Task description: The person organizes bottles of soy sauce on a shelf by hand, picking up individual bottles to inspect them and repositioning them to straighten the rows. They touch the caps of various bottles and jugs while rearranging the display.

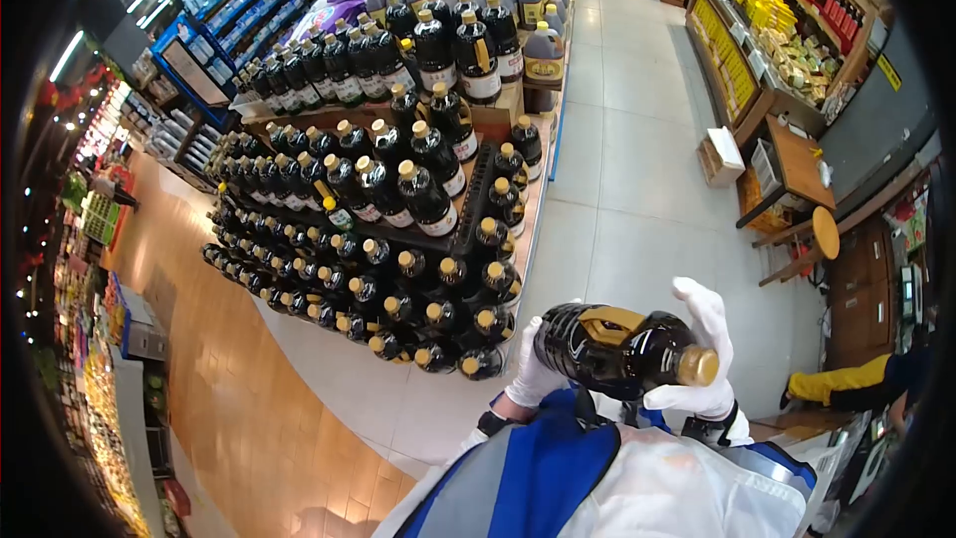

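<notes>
A large dark bottle [612,349], which looks like soy sauce, lies on its side in front of my chest. It has a gold cap [697,366] and a tan handle [609,323]. My left hand [535,371], in a white glove, grips the bottle's base end. Around the neck end is my right hand [709,339], also gloved, with the thumb below and the fingers raised on the far side. Beyond my left hand stand rows of similar gold-capped bottles [430,197] on a stepped display.
Bottles with yellowish-brown contents [544,52] stand higher at the display's back. A tiled aisle [637,130] runs along its right side. Farther right are a wooden table [799,167], a round stool [825,232] and a white box [724,152]. A person's yellow-clad leg [841,379] shows at the right.
</notes>
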Available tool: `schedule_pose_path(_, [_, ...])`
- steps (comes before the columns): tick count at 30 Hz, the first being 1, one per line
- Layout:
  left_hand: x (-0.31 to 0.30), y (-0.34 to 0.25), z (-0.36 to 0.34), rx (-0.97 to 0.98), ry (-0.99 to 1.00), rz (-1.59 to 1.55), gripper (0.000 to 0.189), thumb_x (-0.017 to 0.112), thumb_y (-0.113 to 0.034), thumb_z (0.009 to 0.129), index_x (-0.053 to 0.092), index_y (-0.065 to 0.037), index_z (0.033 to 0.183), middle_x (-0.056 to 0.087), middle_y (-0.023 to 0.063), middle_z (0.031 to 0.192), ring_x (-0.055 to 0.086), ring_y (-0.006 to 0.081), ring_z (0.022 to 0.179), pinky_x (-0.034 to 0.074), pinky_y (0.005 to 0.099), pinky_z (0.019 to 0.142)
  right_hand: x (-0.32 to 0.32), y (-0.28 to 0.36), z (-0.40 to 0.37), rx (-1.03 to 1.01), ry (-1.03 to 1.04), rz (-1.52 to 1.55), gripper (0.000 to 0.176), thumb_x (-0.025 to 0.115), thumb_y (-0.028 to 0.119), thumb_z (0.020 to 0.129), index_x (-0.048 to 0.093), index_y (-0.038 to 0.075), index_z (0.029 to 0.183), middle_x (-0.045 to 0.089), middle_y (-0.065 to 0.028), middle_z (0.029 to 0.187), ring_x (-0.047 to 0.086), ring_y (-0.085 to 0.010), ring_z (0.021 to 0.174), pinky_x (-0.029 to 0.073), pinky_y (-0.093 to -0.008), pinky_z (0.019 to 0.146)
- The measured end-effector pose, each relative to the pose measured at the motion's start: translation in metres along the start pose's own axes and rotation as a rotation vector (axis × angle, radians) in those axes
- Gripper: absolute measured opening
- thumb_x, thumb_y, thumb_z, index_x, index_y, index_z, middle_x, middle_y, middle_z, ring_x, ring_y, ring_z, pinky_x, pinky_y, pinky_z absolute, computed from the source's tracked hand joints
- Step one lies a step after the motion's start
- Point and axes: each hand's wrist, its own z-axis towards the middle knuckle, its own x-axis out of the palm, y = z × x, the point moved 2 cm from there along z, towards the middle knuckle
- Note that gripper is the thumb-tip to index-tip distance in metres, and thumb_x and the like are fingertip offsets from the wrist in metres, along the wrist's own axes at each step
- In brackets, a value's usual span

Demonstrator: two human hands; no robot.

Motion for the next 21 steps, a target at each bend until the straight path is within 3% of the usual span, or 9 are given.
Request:
schedule_pose_path(2, [0.001,-0.002,0.028,0.033,0.013,0.024,0.072,0.027,-0.056,0.103,0.036,-0.004,0.152,0.051,0.0165,0.146,0.050,0.0292,0.133,0.040,0.0472,0.113,-0.009,-0.020,0.016,0.243,0.028,0.324,0.110,0.096,0.033,0.061,0.040,0.000,0.149,0.057,-0.0215,0.135,0.057,-0.0298,0.125,0.046,-0.0396,0.103])
schedule_pose_path(4, [-0.005,0.001,0.041,0.023,0.030,-0.034,0.068,0.031,-0.054,0.104,0.039,-0.005,0.150,0.052,0.0148,0.145,0.051,0.0272,0.133,0.041,0.0474,0.113,-0.017,-0.032,0.041,0.397,0.021,0.473,0.107,0.095,0.034,0.062,0.043,-0.002,0.148,0.058,-0.0214,0.136,0.059,-0.0252,0.122,0.046,-0.0367,0.103])
schedule_pose_path(6, [-0.008,-0.001,0.056,0.038,-0.042,-0.013,0.069,0.031,-0.057,0.103,0.042,-0.005,0.148,0.054,0.0139,0.143,0.051,0.0276,0.132,0.041,0.0481,0.112,-0.035,-0.058,0.075,0.170,0.303,0.227,0.075,0.091,0.036,0.067,0.066,0.005,0.130,0.052,-0.0229,0.145,0.058,-0.0332,0.126,0.043,-0.0414,0.106])
schedule_pose_path(8, [0.002,-0.006,0.072,0.058,-0.092,-0.066,0.070,0.031,-0.057,0.102,0.043,-0.006,0.148,0.054,0.0140,0.143,0.052,0.0283,0.132,0.041,0.0491,0.112,-0.038,-0.076,0.103,0.059,0.371,0.105,0.066,0.090,0.037,0.067,0.070,0.013,0.125,0.048,-0.0231,0.149,0.055,-0.0370,0.129,0.042,-0.0435,0.107])
schedule_pose_path(12, [0.005,-0.016,0.116,0.162,-0.167,-0.131,0.072,0.032,-0.061,0.099,0.045,-0.008,0.147,0.053,0.0148,0.144,0.051,0.0318,0.134,0.042,0.0538,0.110,-0.046,-0.112,0.159,0.005,0.325,-0.221,0.066,0.089,0.044,0.063,0.072,0.015,0.120,0.062,-0.0184,0.122,0.059,-0.0351,0.115,0.048,-0.0432,0.096])
schedule_pose_path(14, [0.012,-0.027,0.144,0.249,-0.241,-0.116,0.074,0.033,-0.063,0.098,0.045,-0.008,0.146,0.054,0.0151,0.143,0.051,0.0325,0.133,0.043,0.0543,0.110,-0.060,-0.130,0.183,0.021,0.294,-0.494,0.059,0.089,0.045,0.061,0.072,0.011,0.107,0.062,-0.0095,0.089,0.065,-0.0290,0.096,0.052,-0.0397,0.076])
schedule_pose_path(17, [0.004,-0.040,0.190,0.379,-0.244,-0.204,0.071,0.036,-0.060,0.098,0.048,-0.007,0.143,0.055,0.0137,0.142,0.053,0.0322,0.131,0.043,0.0534,0.110,-0.072,-0.177,0.218,0.231,0.198,-0.332,0.052,0.090,0.040,0.066,0.063,0.008,0.095,0.066,-0.0114,0.077,0.069,-0.0267,0.068,0.056,-0.0340,0.067])
schedule_pose_path(20, [-0.003,-0.062,0.228,0.534,-0.226,-0.202,0.062,0.040,-0.052,0.098,0.049,-0.009,0.142,0.055,0.0114,0.142,0.051,0.0283,0.132,0.041,0.0492,0.112,-0.094,-0.222,0.259,0.469,0.148,-0.237,0.049,0.088,0.035,0.074,0.060,0.004,0.098,0.068,-0.0123,0.076,0.070,-0.0187,0.072,0.056,-0.0305,0.070])
schedule_pose_path(21, [-0.002,-0.068,0.237,0.645,-0.275,-0.276,0.061,0.042,-0.048,0.098,0.046,-0.011,0.146,0.054,0.0107,0.143,0.050,0.0265,0.132,0.040,0.0475,0.113,-0.098,-0.243,0.270,0.459,0.133,-0.202,0.046,0.087,0.032,0.077,0.058,0.002,0.099,0.067,-0.0115,0.075,0.066,-0.0134,0.072,0.055,-0.0289,0.070])
